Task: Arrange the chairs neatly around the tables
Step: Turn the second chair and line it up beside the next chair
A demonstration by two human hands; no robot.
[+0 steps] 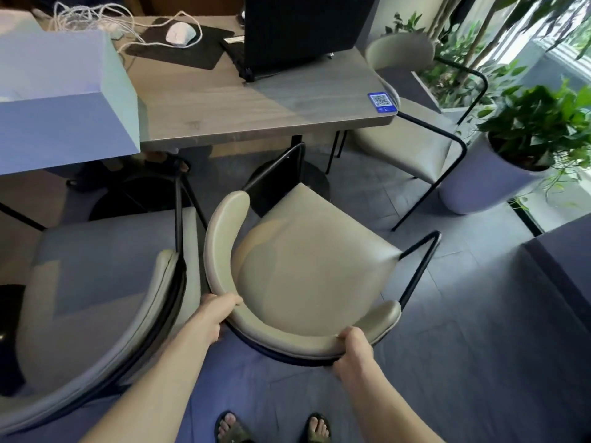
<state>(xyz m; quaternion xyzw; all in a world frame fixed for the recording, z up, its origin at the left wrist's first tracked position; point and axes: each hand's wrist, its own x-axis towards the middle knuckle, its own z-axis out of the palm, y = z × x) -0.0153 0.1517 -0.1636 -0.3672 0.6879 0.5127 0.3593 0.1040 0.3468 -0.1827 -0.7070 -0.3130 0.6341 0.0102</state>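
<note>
A beige padded chair (307,266) with a curved backrest and black metal frame stands in front of me, turned at an angle to the wooden table (256,107). My left hand (214,318) grips the left part of its backrest. My right hand (353,353) grips the right part of the same backrest. A second beige chair (96,298) stands close on the left, almost touching the held one. A third beige chair (412,135) sits at the table's right end.
On the table lie a black laptop (300,30), a white mouse (180,33) on a dark pad, white cables and a pale box (64,91). Potted plants (527,132) stand at the right. A dark surface edge (566,260) is at far right. Grey tiled floor surrounds my sandalled feet.
</note>
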